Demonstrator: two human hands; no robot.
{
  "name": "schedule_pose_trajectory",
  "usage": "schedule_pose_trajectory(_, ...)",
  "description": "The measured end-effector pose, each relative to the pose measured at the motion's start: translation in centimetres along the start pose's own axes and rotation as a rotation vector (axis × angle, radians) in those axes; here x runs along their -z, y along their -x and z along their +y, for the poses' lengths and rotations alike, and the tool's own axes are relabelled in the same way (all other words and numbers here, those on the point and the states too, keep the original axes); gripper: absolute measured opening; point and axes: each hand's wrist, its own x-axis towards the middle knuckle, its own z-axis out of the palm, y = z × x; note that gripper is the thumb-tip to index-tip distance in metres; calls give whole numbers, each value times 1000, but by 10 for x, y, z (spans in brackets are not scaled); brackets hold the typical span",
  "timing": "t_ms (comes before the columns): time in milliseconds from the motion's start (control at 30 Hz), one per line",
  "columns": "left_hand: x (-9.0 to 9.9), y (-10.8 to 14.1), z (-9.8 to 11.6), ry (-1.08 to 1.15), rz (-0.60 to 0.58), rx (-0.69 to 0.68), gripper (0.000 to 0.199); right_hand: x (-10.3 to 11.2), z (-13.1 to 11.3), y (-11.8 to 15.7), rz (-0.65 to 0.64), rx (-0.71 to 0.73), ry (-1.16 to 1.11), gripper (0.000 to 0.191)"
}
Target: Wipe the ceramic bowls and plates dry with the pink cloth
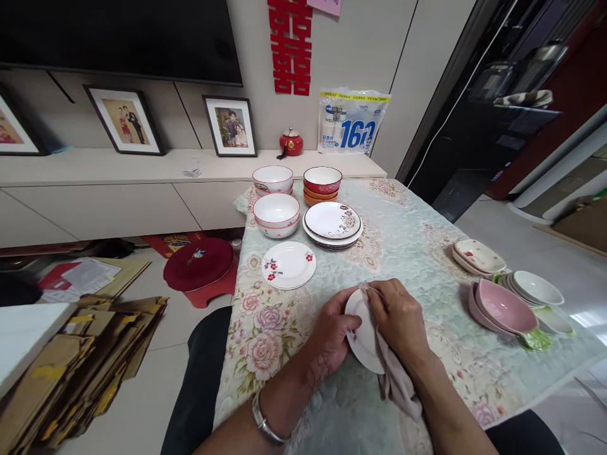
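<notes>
A small white plate (364,338) is tilted above the tablecloth at the near middle of the table. My left hand (336,328) grips its left edge, thumb on the plate's face. In my right hand (397,316) is a greyish-pink cloth (397,382), pressed against the plate's far right rim and hanging down beside it. Ahead and to the left lies a white plate with red flowers (290,264). Behind it stand a stack of white bowls with red rims (276,215) and a stack of larger plates (332,222).
Red and orange bowls (322,183) are stacked at the table's far end. Pink leaf-shaped bowls (505,308), small white bowls (535,287) and square dishes (478,256) line the right side. A red stool (202,265) and flattened cardboard (85,373) occupy the floor at left.
</notes>
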Motion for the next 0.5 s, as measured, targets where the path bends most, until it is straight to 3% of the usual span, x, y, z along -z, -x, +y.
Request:
schedule_pose_trajectory(133,-2,1,-3,-9,-30,-29,42,0,-19,1,-148,189,-246,19)
schedule_pose_trajectory(200,-2,0,-4,-5,-17,-49,40,0,-21,1,-195,214,-278,20)
schedule_pose_trajectory(500,4,-2,-1,-4,42,-41,57,-2,18,-1,-8,-83,97,17)
